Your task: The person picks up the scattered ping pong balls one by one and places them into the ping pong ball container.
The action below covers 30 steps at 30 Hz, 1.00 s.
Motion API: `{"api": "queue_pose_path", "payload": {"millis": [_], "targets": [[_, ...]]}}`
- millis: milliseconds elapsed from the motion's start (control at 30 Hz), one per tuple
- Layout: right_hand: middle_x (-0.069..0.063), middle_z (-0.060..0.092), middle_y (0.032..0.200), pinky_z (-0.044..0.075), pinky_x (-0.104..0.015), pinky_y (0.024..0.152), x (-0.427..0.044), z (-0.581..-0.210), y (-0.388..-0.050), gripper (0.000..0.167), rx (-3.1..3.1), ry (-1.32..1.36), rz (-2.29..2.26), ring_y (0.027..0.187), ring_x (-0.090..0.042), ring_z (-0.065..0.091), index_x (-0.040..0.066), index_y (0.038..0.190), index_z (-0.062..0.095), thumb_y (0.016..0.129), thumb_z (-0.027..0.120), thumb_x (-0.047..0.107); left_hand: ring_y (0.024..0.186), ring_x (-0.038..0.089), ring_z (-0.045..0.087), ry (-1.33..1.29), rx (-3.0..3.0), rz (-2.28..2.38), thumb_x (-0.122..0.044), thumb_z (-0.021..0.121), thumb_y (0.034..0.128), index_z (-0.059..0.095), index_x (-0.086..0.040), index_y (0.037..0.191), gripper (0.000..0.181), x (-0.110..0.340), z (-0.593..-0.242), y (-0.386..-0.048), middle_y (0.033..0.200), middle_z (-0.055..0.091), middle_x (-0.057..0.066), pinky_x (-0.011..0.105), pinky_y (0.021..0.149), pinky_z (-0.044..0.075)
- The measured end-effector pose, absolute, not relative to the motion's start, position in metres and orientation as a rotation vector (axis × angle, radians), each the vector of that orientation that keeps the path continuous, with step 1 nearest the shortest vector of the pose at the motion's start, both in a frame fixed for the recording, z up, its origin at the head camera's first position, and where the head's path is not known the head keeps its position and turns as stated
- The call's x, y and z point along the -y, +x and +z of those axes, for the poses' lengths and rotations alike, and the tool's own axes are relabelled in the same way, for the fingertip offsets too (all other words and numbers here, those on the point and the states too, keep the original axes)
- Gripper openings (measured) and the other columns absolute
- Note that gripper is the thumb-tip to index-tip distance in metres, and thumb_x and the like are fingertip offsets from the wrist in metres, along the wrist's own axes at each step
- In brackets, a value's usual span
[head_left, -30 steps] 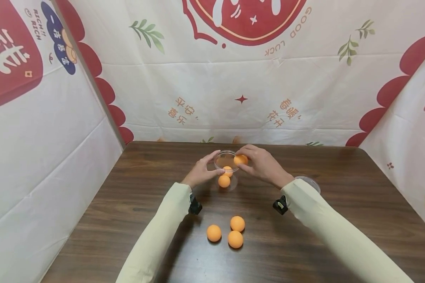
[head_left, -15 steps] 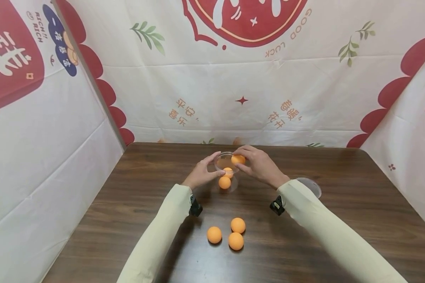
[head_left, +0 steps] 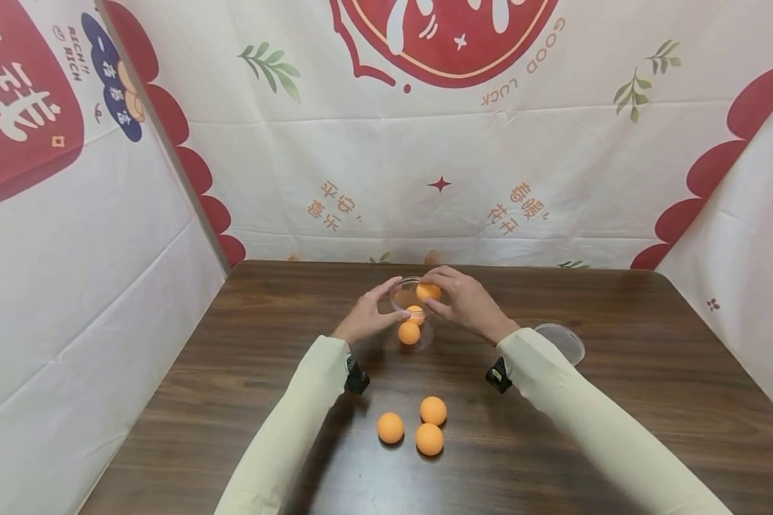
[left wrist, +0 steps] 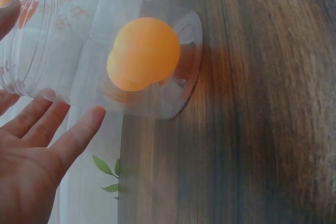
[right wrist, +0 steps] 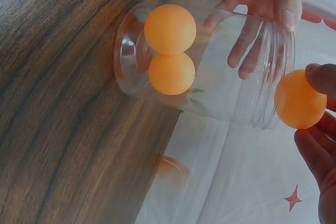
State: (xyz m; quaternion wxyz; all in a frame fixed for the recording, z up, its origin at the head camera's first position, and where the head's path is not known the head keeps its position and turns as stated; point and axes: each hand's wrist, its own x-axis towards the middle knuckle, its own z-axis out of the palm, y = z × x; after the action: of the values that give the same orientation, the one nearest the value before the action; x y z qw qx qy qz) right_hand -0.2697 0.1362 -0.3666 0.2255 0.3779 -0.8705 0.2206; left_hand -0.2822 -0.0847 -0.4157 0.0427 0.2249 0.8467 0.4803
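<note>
Monitoring the head view from left to right, I identified a white printed cloth (head_left: pixel 103 250) beside the dark wood-grain table (head_left: pixel 219 372). Next was the left hand (head_left: pixel 366 316), its fingers spread around the side of a clear jar (right wrist: pixel 220 90) and its thumb at the rim. The jar stood upright on the table and contained two orange balls (right wrist: pixel 171 74), touching, near its base. Nearer the person, a single ball (head_left: pixel 390 428) lay left of two loose balls (head_left: pixel 434 411) that appeared to touch. On the right wrist view, I confirmed that the right hand (head_left: pixel 467 304) pinched another ball (right wrist: pixel 300 99) between thumb and fingers at the jar's mouth; I could not tell whether that ball was inside the rim. Farther right, a clear disc (head_left: pixel 562 343) lay on the table, just beside the right sleeve (head_left: pixel 554 379).
</note>
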Motion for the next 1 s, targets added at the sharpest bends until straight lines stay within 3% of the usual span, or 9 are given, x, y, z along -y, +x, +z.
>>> {"api": "queue_pose_path", "payload": {"millis": [300,667,1000], "targets": [[-0.012,0.064,0.112,0.055,-0.042,0.08,-0.1332,-0.3686,-0.2697,0.033,2.413,1.05,0.61,0.096,-0.026,0.065,0.003,0.11,0.066,0.081,0.076,0.014,0.132,0.033,0.044,0.712,-2.594,1.474,-0.029,0.07,0.0874,0.032,-0.011,0.149,0.074,0.085,-0.4159,-0.2831,0.148,0.042,0.011,0.048,0.102,0.045],[-0.012,0.066,0.108,0.053,-0.033,0.067,-0.1351,-0.376,-0.2689,0.026,2.402,1.07,0.574,0.074,-0.016,0.059,0.001,0.105,0.068,0.082,0.074,0.009,0.132,0.035,0.043,0.721,-2.571,1.491,-0.028,0.069,0.0878,0.031,-0.01,0.149,0.074,0.0849,-0.4167,-0.2835,0.147,0.042,0.017,0.053,0.104,0.041],[-0.011,0.066,0.107,0.053,-0.033,0.067,-0.1356,-0.3741,-0.2681,0.023,2.419,1.065,0.576,0.073,-0.014,0.059,0.001,0.104,0.068,0.083,0.073,0.008,0.133,0.035,0.043,0.725,-2.565,1.491,-0.027,0.069,0.0883,0.031,-0.011,0.15,0.074,0.0844,-0.4152,-0.2834,0.147,0.042,0.017,0.052,0.105,0.04]]}}
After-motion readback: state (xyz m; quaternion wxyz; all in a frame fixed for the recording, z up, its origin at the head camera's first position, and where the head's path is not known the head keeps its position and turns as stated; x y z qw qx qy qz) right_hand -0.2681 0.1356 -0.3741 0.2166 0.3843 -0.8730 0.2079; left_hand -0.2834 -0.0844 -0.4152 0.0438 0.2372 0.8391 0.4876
